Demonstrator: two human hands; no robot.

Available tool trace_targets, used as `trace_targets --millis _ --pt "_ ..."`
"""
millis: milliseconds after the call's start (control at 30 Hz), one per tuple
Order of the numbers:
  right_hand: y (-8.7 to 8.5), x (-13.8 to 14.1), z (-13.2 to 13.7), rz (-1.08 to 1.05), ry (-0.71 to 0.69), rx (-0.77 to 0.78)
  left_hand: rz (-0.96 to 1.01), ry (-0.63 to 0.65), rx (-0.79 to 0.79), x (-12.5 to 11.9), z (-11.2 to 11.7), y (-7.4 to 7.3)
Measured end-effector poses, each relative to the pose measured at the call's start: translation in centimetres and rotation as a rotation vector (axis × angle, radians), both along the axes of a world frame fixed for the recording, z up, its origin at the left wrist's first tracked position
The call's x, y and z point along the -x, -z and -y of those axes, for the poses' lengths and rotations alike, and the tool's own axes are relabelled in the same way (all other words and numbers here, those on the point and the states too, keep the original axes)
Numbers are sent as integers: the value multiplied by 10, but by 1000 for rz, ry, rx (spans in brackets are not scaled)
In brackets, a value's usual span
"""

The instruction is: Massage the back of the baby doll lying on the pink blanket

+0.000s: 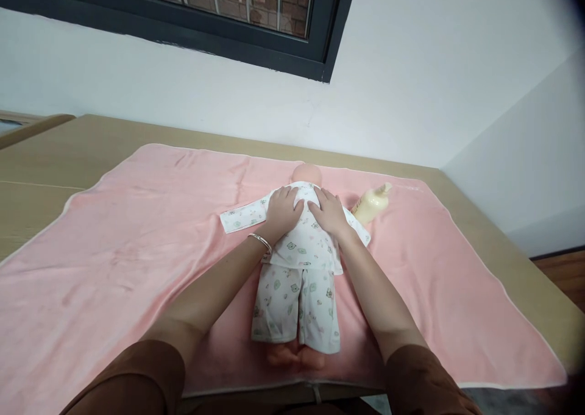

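Observation:
A baby doll (299, 262) in white printed pyjamas lies lengthwise on a pink towel (137, 244), head (307, 173) away from me and feet near the table's front edge. My left hand (283, 209) rests flat on the doll's upper chest on the left side, fingers spread; a silver bangle (260, 241) circles that wrist. On the right side of the doll's chest lies my right hand (327, 211), also flat with fingers stretched. The two hands nearly touch at the doll's collar. One sleeve (242, 217) of the doll's top sticks out to the left.
A cream-coloured bottle (372, 203) lies on its side on the towel just right of the doll's shoulder. The towel covers a wooden table (55, 153) set against a white wall under a dark-framed window (256, 49). The table's right edge drops to a wooden floor.

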State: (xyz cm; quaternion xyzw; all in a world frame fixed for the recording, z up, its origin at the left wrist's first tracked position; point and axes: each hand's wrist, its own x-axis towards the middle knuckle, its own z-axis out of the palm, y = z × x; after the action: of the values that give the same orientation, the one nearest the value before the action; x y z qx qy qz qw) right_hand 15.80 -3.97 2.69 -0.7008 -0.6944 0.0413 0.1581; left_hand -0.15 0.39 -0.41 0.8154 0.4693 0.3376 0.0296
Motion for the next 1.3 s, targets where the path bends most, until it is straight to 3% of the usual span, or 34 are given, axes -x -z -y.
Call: trace_targets --millis 133,233,367,567,733,900,1033,1300 --pt "-7 17 14 99 17 -71 -88 35 -70 -1 12 -11" --pt "-12 34 27 205 65 -147 -135 -23 -68 -4 22 -16" --pt "-9 33 26 169 118 -125 -66 -40 -17 -6 16 -8" --pt "0 9 6 57 73 -22 40 36 43 -2 -6 4" --pt "-7 21 17 145 52 -72 -87 23 -46 -2 12 -14" --pt "-19 46 37 265 72 -116 -233 -46 -13 -4 29 -27" --pt "-17 41 33 205 96 -123 -146 -80 2 -3 22 -19" --pt "-2 11 11 8 56 -31 18 17 35 -1 -3 7"
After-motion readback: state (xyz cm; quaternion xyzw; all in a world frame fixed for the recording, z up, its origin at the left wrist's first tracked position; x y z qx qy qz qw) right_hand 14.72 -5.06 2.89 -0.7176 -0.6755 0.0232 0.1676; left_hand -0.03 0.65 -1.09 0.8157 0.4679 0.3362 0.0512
